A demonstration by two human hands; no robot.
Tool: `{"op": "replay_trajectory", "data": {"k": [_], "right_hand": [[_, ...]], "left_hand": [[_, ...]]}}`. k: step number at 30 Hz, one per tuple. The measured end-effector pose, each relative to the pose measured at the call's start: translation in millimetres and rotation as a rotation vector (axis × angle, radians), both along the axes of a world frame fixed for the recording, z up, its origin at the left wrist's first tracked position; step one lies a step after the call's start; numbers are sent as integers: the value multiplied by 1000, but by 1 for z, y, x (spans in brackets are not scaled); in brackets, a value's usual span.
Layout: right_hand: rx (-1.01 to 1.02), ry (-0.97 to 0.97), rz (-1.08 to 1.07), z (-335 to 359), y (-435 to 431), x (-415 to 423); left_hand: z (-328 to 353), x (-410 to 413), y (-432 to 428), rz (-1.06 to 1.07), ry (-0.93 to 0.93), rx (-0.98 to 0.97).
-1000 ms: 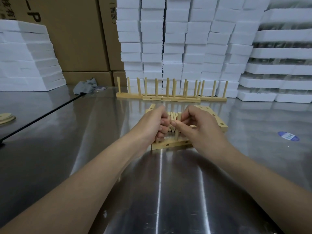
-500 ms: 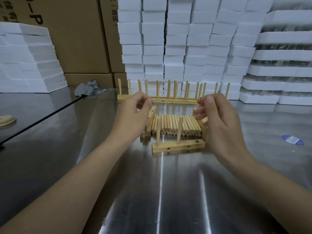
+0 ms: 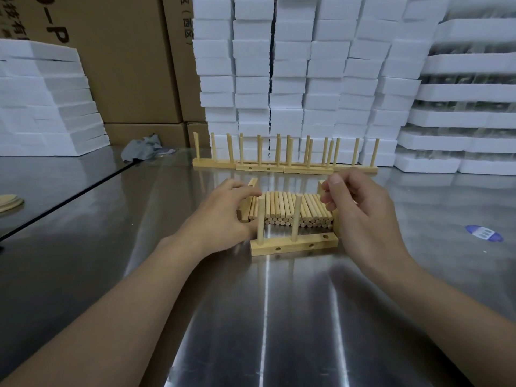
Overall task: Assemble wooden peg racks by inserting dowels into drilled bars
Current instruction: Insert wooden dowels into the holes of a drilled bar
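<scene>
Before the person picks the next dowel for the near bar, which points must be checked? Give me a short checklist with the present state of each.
1. Near bar lies flat on the steel table: ok.
2. Two dowels stand upright in it, one and the other: ok.
3. Free hole at the bar's right end: ok.
4. Loose dowels in supply behind the bar: ok.
5. Left hand and right hand hold a dowel: cannot tell.
6. Dowels fully seated: cannot tell.

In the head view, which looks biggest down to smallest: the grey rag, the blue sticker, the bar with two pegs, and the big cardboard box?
1. Cardboard box, largest by far.
2. Bar with two pegs.
3. Grey rag.
4. Blue sticker, smallest.
The bar sits nearer the camera than the rag, so their order is uncertain.
</scene>
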State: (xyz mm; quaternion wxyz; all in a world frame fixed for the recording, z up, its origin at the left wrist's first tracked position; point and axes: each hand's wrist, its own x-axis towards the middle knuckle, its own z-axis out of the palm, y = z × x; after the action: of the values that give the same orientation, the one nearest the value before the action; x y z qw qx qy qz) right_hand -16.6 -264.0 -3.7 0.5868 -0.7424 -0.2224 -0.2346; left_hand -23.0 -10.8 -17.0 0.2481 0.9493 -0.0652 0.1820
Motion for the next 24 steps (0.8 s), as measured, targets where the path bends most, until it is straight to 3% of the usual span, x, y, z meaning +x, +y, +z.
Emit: {"op": "replay_trajectory", "data": {"k": [17, 24], "right_hand": [[-38, 29, -13, -7, -7, 10], [-67, 7, 0, -6, -7, 4]], "left_hand": [[11, -10, 8, 84, -12, -3], [3, -4, 6, 72, -148, 227]]}}
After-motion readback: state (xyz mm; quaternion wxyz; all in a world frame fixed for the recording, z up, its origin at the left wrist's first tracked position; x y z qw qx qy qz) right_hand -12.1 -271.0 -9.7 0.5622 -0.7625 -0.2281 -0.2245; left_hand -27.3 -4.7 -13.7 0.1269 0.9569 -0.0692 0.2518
